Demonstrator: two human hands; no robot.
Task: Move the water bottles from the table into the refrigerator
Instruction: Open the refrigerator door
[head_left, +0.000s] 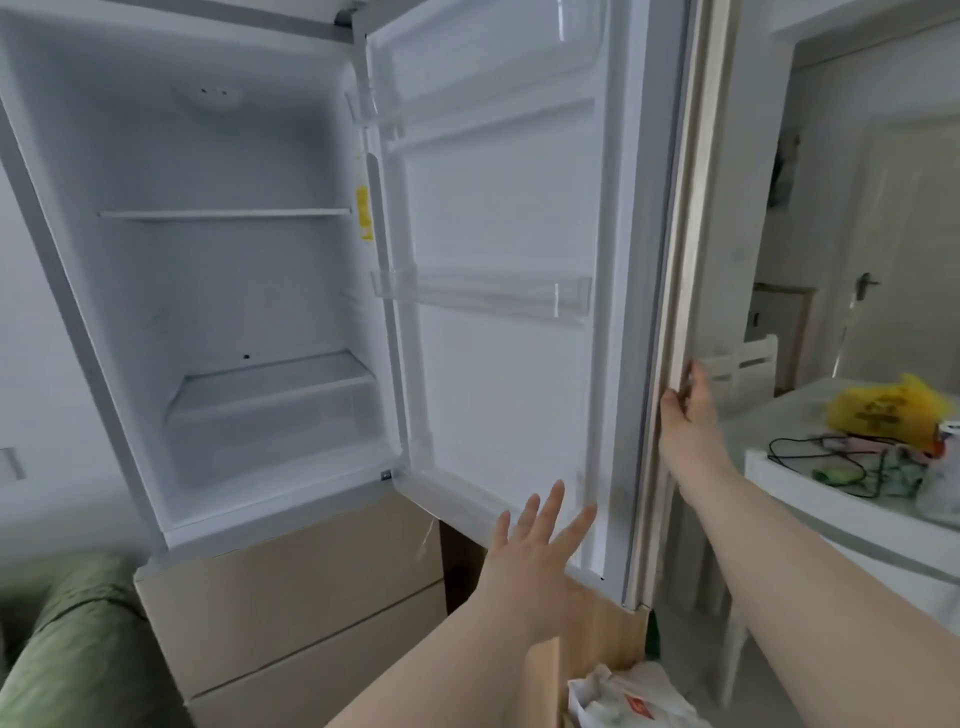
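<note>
The refrigerator (218, 291) stands open, its white inside bare, with one glass shelf (223, 213) and a clear drawer (275, 405) below. Its door (498, 364) is swung wide to the right and carries clear door racks (483, 291). My right hand (688, 410) is shut on the door's outer edge. My left hand (535, 545) is open with spread fingers, just in front of the door's lower inner face. No water bottle can be made out in view.
A white table (841, 499) at the right holds a yellow bag (883, 405), black cables and cloth. Beige freezer drawers (291, 597) sit under the open compartment. A green cushion (62, 639) lies lower left. A white plastic bag (623, 696) lies on the floor.
</note>
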